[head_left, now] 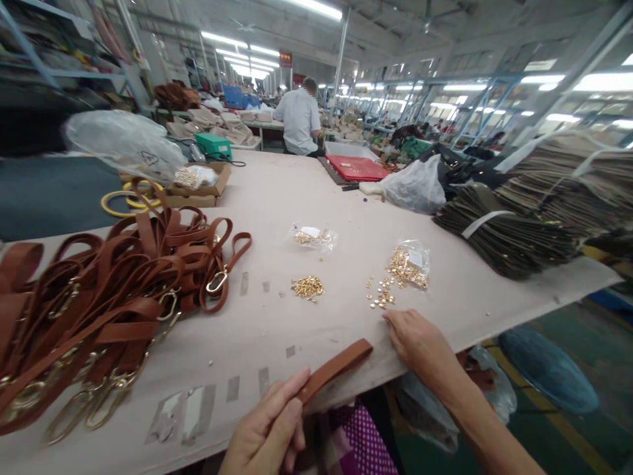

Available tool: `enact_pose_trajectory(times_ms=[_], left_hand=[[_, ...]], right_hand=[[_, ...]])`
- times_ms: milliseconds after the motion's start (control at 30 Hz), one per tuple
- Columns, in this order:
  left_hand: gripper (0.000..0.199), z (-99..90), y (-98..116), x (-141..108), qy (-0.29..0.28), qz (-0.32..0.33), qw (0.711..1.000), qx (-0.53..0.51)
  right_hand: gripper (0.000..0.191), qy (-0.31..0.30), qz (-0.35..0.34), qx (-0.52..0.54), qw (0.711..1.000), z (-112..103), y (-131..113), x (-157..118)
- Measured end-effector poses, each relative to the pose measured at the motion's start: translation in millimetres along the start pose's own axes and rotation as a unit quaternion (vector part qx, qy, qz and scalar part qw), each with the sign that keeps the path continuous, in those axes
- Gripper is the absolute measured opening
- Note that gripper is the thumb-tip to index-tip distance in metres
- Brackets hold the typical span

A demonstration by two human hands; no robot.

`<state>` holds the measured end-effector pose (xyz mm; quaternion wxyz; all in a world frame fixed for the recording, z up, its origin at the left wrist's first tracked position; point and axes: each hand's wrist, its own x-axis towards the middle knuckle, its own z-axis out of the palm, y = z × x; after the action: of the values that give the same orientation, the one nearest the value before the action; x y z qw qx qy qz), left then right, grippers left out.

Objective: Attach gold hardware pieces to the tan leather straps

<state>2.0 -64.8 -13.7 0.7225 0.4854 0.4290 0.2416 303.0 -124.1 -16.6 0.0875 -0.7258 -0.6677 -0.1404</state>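
My left hand (271,422) is closed around a brown leather strap (339,369), whose looped end points away to the right over the table's front edge. My right hand (420,340) rests low at the table with thumb and forefinger pinched together, just in front of a scatter of small gold metal studs (383,293). Whatever lies between those fingertips is too small to make out. Behind the scatter, a clear plastic bag (409,262) spills more round gold pieces. A small heap of gold pieces (307,287) lies left of it, with another clear bag (312,236) beyond.
Brown leather straps with gold clips (148,264) pile up on the left. A cardboard box (198,191) and yellow rings (131,198) sit behind them. Dark stacked pieces (504,227) lie at right. A person (299,119) sits beyond the red sheet (357,167).
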Motion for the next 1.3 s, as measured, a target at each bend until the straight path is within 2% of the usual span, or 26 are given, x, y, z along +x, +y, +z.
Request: enact_pose_trajectory(times_ms=[100, 267, 367, 433, 533, 633, 733, 833, 933, 1067, 1200, 1300], left_hand=[[0.060, 4.0, 5, 1, 0.007, -0.011, 1.000, -0.023], [0.041, 4.4, 9, 0, -0.013, -0.024, 0.999, -0.040], [0.033, 4.2, 11, -4, -0.019, -0.007, 1.000, -0.022], [0.028, 4.6, 11, -7, -0.018, 0.007, 1.000, -0.001], [0.022, 5.3, 7, -10, -0.019, 0.023, 1.000, 0.007], [0.017, 5.2, 3, -12, -0.011, 0.044, 0.999, 0.014], [0.016, 4.5, 4, -15, 0.007, 0.078, 0.995, 0.060], [0.015, 4.0, 7, -17, 0.026, 0.122, 0.986, 0.111], [0.015, 3.9, 8, -19, 0.045, 0.144, 0.978, 0.144], [0.015, 5.0, 5, -22, 0.057, 0.161, 0.973, 0.157], [0.015, 6.7, 0, -25, 0.042, 0.171, 0.974, 0.140], [0.017, 7.6, -2, -26, 0.029, 0.151, 0.982, 0.107]], right_hand=[[0.027, -0.005, -0.011, -0.011, 1.000, 2, 6, -1], [0.028, -0.032, 0.012, -0.055, 0.998, 10, 15, 0], [0.027, -0.039, 0.031, -0.056, 0.997, 10, 17, 3], [0.026, -0.019, 0.045, -0.023, 0.999, 5, 13, 4], [0.024, 0.041, 0.070, 0.108, 0.991, -11, -14, 1], [0.017, 0.064, 0.078, 0.272, 0.957, -32, -63, -10], [0.010, 0.074, 0.026, 0.379, 0.922, -42, -115, -20], [0.016, 0.071, -0.021, 0.422, 0.903, -38, -149, -24], [0.019, 0.068, -0.026, 0.422, 0.904, -31, -162, -23], [0.018, 0.075, -0.012, 0.420, 0.905, -33, -166, -20], [0.017, 0.084, 0.002, 0.426, 0.901, -38, -168, -20], [0.016, 0.078, 0.011, 0.435, 0.897, -39, -169, -22]])
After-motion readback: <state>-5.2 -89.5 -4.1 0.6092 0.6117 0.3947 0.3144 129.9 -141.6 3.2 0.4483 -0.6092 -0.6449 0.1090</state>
